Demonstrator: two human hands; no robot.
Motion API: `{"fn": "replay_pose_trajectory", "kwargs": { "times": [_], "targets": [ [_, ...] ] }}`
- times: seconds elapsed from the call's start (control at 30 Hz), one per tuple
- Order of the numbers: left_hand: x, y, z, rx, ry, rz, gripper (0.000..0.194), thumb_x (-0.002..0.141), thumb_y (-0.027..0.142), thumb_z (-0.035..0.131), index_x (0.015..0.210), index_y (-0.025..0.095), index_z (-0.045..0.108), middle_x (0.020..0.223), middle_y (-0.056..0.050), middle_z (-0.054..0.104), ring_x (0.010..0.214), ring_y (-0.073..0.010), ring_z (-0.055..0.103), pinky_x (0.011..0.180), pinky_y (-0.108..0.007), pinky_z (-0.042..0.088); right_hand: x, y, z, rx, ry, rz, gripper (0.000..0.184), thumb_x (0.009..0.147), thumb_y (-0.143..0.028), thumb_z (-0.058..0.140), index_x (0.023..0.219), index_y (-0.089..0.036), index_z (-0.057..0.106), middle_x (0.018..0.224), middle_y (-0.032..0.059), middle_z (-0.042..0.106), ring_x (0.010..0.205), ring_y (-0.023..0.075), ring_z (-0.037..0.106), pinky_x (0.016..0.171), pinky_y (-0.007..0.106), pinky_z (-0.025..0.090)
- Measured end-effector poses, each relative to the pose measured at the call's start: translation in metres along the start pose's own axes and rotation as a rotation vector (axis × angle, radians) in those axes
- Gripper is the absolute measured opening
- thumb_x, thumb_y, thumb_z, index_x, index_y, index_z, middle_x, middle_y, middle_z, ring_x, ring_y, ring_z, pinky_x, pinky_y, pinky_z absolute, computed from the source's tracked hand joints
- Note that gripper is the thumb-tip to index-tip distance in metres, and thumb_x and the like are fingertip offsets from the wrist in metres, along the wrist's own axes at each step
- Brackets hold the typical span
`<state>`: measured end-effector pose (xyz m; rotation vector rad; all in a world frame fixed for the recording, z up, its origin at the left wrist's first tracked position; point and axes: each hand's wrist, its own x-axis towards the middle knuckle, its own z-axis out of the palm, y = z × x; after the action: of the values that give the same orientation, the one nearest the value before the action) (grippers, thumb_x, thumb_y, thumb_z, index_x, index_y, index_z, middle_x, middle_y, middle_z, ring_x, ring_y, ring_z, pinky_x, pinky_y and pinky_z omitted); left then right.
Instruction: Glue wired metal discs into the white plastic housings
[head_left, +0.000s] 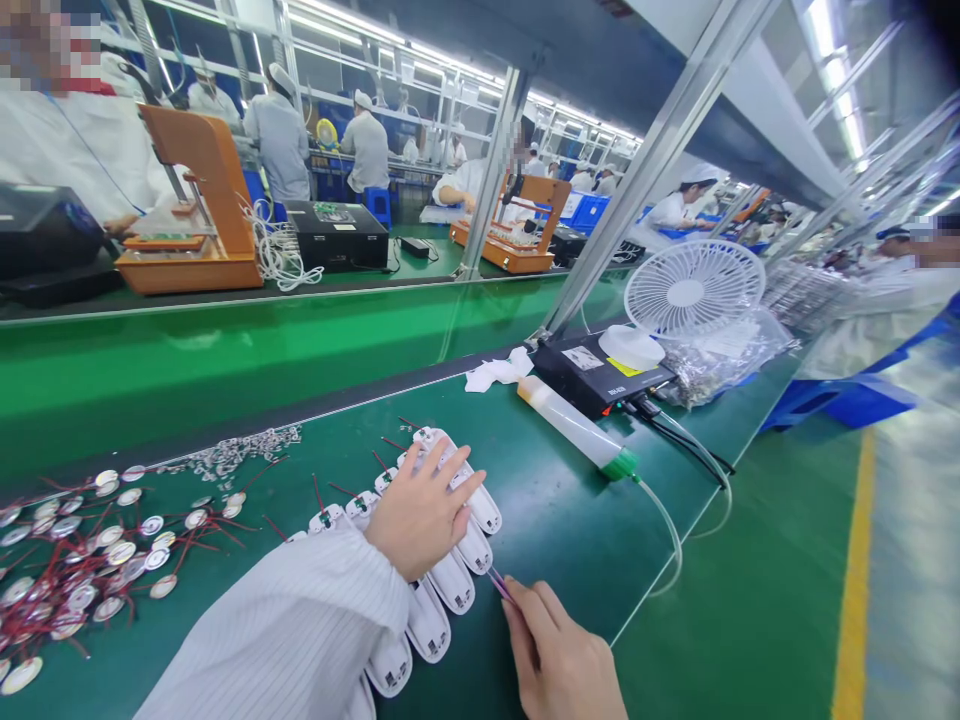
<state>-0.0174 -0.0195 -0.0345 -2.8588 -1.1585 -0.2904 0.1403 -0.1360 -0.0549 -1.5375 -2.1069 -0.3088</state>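
Observation:
A row of white plastic housings (454, 580) lies side by side on the green bench, with small green circuit boards and red wires at their far ends. My left hand (424, 505) rests palm down across the housings near the row's right end, fingers spread. In my right hand (559, 650), thumb and fingers pinch slim purple tweezers (501, 586). Their tip reaches the near end of a housing, second from the right; whether it touches is too small to tell. The left sleeve covers part of the row.
Round metal discs with red wires (112, 550) are heaped at left, beside small clear pieces (240, 450). A glue syringe (574, 425) with a hose lies right, near a black controller box (592, 372) and a white fan (694, 290). People work across the belt (225, 345).

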Motion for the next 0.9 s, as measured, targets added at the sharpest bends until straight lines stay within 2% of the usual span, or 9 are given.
{"fn": "replay_pose_trajectory", "kwargs": {
  "times": [0.23,0.4,0.53,0.7,0.8,0.9],
  "targets": [
    [0.002,0.000,-0.001,0.004,-0.004,0.000,0.039,0.093,0.037,0.039,0.131,0.028,0.044,0.140,-0.004,0.041,0.130,-0.0302,0.032,0.102,-0.053,0.030,0.001,-0.004,-0.003,-0.120,-0.007,-0.067,0.036,0.097,-0.017,0.021,0.089,-0.012,0.056,0.058,0.0001,0.055,0.036,0.0094,0.051,0.030,0.022,0.031],
    [0.002,0.000,0.001,0.014,0.014,0.005,0.039,0.092,0.037,0.040,0.130,0.029,0.045,0.140,-0.004,0.041,0.129,-0.0300,0.033,0.102,-0.051,0.030,-0.002,0.001,0.000,-0.204,-0.049,-0.205,0.037,0.084,0.002,0.021,0.097,-0.004,0.055,0.062,0.0042,0.058,0.044,0.0114,0.056,0.031,0.020,0.035],
    [0.001,-0.001,0.004,0.029,0.062,0.011,0.039,0.091,0.038,0.042,0.128,0.029,0.047,0.138,-0.003,0.044,0.128,-0.0300,0.036,0.101,-0.051,0.031,-0.011,0.005,0.009,-0.251,-0.106,-0.281,0.036,0.078,0.001,0.027,0.101,-0.001,0.055,0.068,0.0072,0.060,0.050,0.0127,0.057,0.031,0.020,0.036],
    [0.001,-0.002,0.006,0.046,0.107,0.018,0.038,0.091,0.038,0.041,0.127,0.030,0.049,0.136,-0.002,0.046,0.126,-0.0293,0.038,0.100,-0.050,0.033,-0.011,0.009,0.015,-0.282,-0.129,-0.306,0.035,0.079,-0.001,0.028,0.102,-0.002,0.055,0.069,0.0068,0.060,0.050,0.0132,0.056,0.031,0.021,0.035],
    [0.001,-0.002,0.004,0.053,0.099,0.017,0.038,0.091,0.038,0.042,0.127,0.029,0.049,0.136,-0.003,0.046,0.126,-0.0297,0.038,0.100,-0.050,0.033,-0.003,0.009,0.008,-0.231,-0.084,-0.288,0.036,0.084,0.000,0.023,0.100,-0.004,0.055,0.065,0.0050,0.059,0.048,0.0130,0.055,0.032,0.022,0.034],
    [0.001,-0.001,0.001,0.052,0.066,0.011,0.038,0.091,0.037,0.042,0.128,0.029,0.047,0.137,-0.003,0.045,0.127,-0.0298,0.037,0.100,-0.051,0.032,0.001,0.007,-0.002,-0.137,-0.034,-0.208,0.041,0.091,-0.003,0.015,0.098,-0.008,0.055,0.062,0.0027,0.057,0.046,0.0118,0.056,0.036,0.022,0.037]
  ]
}}
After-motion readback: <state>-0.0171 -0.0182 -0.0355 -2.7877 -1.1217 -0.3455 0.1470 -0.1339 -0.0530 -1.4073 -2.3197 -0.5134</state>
